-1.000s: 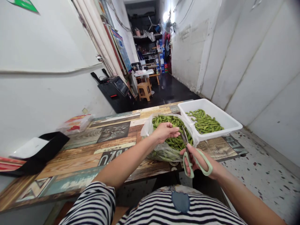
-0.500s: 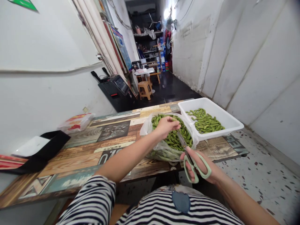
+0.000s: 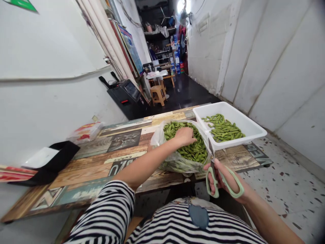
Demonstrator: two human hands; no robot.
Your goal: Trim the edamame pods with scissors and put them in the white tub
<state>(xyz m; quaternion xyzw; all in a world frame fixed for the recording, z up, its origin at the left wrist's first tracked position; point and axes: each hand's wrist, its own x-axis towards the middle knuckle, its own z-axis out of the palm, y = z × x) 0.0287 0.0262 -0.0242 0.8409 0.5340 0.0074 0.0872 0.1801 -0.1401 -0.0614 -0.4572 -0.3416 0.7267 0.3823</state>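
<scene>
My right hand grips a pair of scissors with pale green handles, fingers through the loops. Their metal blades point up and away, beside the bag's right edge. My left hand is down on the green edamame pods in a clear plastic bag. Its fingers are curled together, and whatever lies between them is hidden. Right of the bag, a white plastic tray holds more edamame pods, spread in a loose heap.
The bag and tray stand on a wood-patterned table. At the left are a red-and-white plastic package and a black holder. A black touchscreen machine and a brown stool stand beyond. A white wall runs along the right.
My left hand has lowered from above the bag onto the pods, away from the blades. My right hand has moved the scissors rightward, and their blades now point more upright.
</scene>
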